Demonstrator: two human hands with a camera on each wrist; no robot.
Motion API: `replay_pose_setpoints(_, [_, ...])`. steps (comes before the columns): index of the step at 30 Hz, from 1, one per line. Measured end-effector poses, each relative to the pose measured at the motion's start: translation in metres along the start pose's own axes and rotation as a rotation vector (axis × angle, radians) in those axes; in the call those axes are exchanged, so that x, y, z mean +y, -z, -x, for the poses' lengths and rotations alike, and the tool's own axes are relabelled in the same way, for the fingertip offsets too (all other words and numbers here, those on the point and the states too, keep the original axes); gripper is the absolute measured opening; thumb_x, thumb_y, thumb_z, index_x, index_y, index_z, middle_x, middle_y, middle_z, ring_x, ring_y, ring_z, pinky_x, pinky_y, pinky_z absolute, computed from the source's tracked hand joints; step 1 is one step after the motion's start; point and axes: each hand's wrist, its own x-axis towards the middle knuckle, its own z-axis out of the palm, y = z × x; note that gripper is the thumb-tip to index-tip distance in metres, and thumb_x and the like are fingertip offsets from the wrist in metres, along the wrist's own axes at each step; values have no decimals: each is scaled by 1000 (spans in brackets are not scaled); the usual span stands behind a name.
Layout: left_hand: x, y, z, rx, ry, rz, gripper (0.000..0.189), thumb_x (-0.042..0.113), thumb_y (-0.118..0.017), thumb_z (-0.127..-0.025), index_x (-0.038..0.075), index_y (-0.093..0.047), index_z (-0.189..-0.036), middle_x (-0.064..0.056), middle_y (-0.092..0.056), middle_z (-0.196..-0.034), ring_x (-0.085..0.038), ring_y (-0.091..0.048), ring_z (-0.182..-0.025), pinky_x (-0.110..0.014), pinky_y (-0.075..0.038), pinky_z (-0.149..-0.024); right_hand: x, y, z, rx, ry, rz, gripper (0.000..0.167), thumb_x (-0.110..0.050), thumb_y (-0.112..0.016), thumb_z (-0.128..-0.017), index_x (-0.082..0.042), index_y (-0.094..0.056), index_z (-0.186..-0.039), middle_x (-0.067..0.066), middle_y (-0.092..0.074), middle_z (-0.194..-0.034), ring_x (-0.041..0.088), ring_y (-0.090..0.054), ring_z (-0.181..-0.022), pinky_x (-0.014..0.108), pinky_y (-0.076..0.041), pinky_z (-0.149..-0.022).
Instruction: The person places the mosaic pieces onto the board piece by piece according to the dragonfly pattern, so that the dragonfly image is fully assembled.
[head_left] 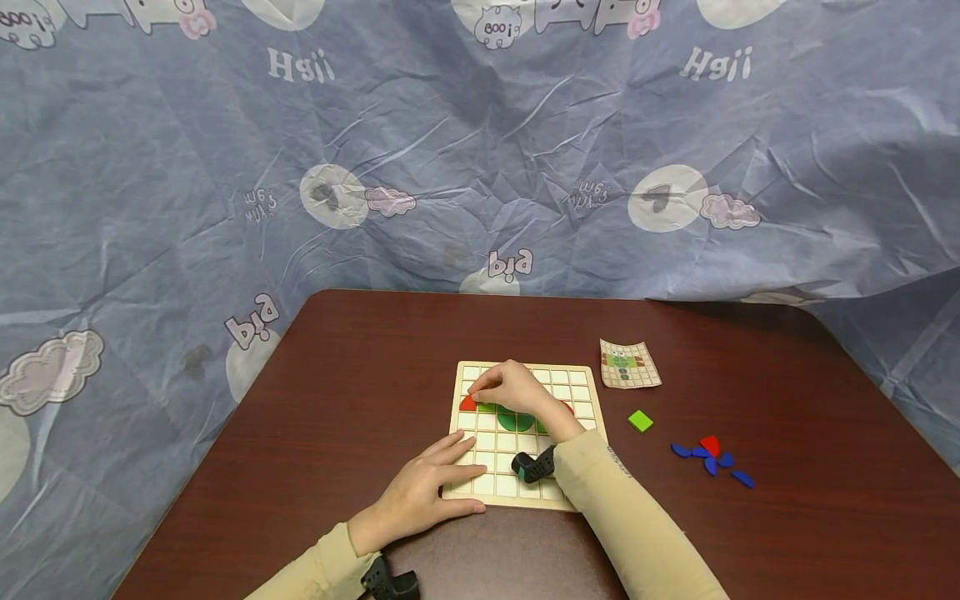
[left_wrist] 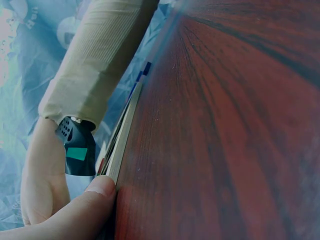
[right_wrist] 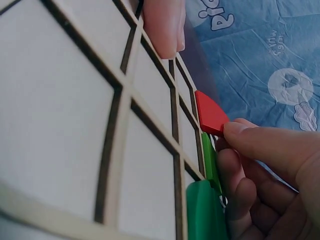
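Observation:
A grid board (head_left: pixel 525 502) with a wooden frame lies on the table. My right hand (head_left: pixel 517 392) reaches over it and pinches a red quarter-circle piece (right_wrist: pixel 212 114) by its corner, thumb and forefinger together, at the left column. Beside that piece sit a light green piece (right_wrist: pixel 211 162) and a dark green rounded piece (head_left: pixel 514 421). Part of another red piece (head_left: pixel 567 407) shows past the right wrist. My left hand (head_left: pixel 412 492) rests with spread fingers on the board's left side, its thumb (left_wrist: pixel 82 207) against the near edge in the left wrist view.
Right of the board lie a light green square (head_left: pixel 641 421), a red piece (head_left: pixel 710 446) and several blue pieces (head_left: pixel 743 479). A patterned card (head_left: pixel 630 364) lies behind them. A printed blue cloth (head_left: pixel 480 167) hangs behind the dark table (head_left: pixel 375 350).

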Motion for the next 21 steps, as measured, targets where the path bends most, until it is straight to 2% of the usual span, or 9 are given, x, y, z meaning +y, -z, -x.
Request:
replay_pose_setpoints(8, [0, 0, 0, 8, 2, 4, 47, 51, -68, -81, 20, -69, -116, -12, -49, -137, -27, -36, -133, -45, -39, -101, -3, 0, 1, -3, -20, 19, 8, -16, -71, -85, -17, -77, -90, -7, -71, -84, 8, -60, -78, 27, -49, -69])
replay_pose_setpoints(21, [0, -1, 0, 9, -6, 1, 47, 51, -67, -81, 20, -69, -116, -12, -49, -138, -28, -36, -133, -45, -39, -102, -7, -2, 1, 2, -63, 34, 7, -17, -72, -84, -18, -77, -89, -8, -71, -85, 9, -61, -82, 29, -50, -74])
